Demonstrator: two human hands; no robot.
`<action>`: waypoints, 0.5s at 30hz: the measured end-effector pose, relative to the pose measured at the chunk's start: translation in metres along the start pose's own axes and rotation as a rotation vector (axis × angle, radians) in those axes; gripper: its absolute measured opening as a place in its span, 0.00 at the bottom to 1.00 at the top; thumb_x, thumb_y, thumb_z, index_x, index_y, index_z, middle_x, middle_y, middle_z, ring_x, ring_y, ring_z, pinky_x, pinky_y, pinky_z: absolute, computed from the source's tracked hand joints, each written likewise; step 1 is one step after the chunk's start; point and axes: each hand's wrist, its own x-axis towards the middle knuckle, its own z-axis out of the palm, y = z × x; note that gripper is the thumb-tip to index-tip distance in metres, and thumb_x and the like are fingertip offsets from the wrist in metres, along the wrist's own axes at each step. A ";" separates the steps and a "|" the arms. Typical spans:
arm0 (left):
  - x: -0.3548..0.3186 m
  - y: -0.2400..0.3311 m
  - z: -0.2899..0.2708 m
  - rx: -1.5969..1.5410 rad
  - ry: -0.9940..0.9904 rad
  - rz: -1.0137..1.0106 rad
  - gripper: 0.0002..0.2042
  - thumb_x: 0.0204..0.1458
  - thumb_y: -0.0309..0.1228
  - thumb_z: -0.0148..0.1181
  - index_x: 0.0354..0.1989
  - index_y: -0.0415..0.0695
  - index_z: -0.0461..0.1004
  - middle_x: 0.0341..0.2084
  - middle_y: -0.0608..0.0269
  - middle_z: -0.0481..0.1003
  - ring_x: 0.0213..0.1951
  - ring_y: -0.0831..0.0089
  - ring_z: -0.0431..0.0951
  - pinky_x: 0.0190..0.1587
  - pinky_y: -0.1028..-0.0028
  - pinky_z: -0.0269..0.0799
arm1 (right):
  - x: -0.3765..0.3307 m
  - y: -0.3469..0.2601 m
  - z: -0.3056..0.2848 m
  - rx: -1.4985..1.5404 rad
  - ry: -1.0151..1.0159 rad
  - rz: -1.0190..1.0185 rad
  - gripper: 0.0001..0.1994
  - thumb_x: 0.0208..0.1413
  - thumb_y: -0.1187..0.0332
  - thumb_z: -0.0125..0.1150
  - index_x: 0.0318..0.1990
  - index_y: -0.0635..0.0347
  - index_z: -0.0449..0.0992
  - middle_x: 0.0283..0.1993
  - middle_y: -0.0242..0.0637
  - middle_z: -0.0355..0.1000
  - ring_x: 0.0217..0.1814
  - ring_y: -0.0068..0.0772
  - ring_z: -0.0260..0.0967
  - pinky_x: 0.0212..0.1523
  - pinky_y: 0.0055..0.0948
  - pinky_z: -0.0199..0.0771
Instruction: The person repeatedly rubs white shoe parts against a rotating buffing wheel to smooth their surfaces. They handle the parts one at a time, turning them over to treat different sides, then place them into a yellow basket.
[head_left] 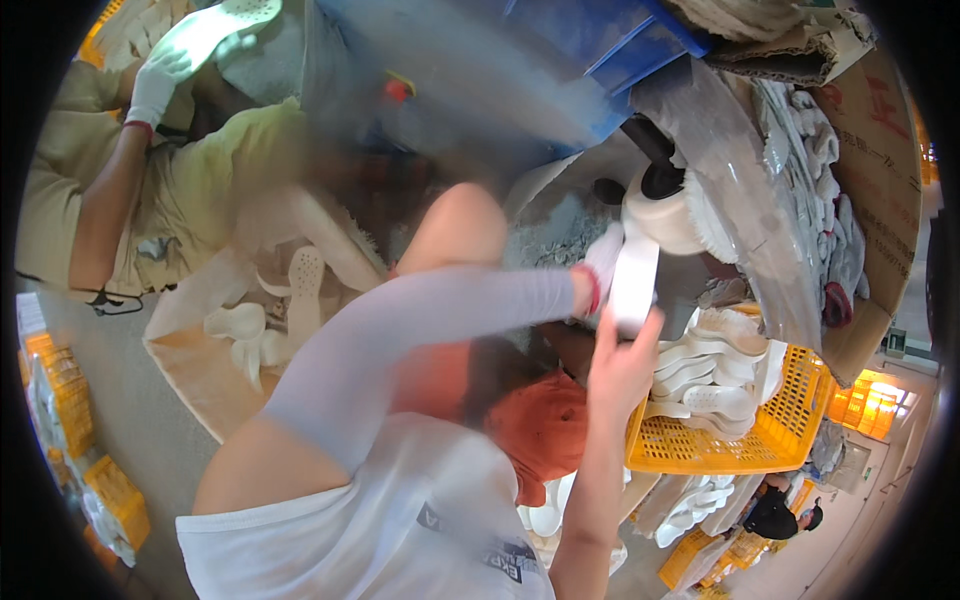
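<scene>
Both my hands hold a white shoe sole in front of me. My left hand, in a pale glove with a red cuff, grips its upper left edge. My bare right hand is closed around its lower end, thumb and fingers at opposite sides. Just beyond the sole is a round whitish wheel with a fuzzy rim on a dark shaft. The sole overlaps the wheel's near edge in this view; I cannot tell whether they touch.
A yellow crate heaped with white soles stands at my right. A lined container with more soles is at left. Gloves hang beside a cardboard box. A co-worker's gloved hand holds a perforated sole at upper left.
</scene>
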 end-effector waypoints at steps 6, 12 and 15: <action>0.062 0.012 -0.040 0.844 0.417 0.570 0.20 0.67 0.42 0.41 0.41 0.41 0.78 0.35 0.51 0.82 0.38 0.54 0.80 0.45 0.57 0.75 | 0.056 0.076 0.078 0.163 0.029 -0.053 0.20 0.61 0.64 0.70 0.51 0.70 0.73 0.37 0.54 0.81 0.40 0.53 0.81 0.44 0.43 0.78; 0.131 -0.034 -0.096 0.345 0.149 0.450 0.17 0.71 0.37 0.41 0.47 0.43 0.79 0.48 0.56 0.80 0.47 0.59 0.79 0.52 0.61 0.73 | 0.031 0.038 0.040 0.664 -0.190 0.077 0.30 0.56 0.68 0.73 0.65 0.68 0.68 0.53 0.51 0.79 0.53 0.38 0.78 0.53 0.39 0.77; 0.171 -0.013 -0.119 0.407 0.008 0.437 0.24 0.70 0.47 0.42 0.51 0.40 0.78 0.41 0.53 0.80 0.45 0.59 0.79 0.54 0.61 0.72 | 0.027 0.030 0.037 0.277 -0.263 0.129 0.33 0.55 0.70 0.69 0.65 0.70 0.62 0.52 0.60 0.76 0.54 0.55 0.77 0.55 0.47 0.76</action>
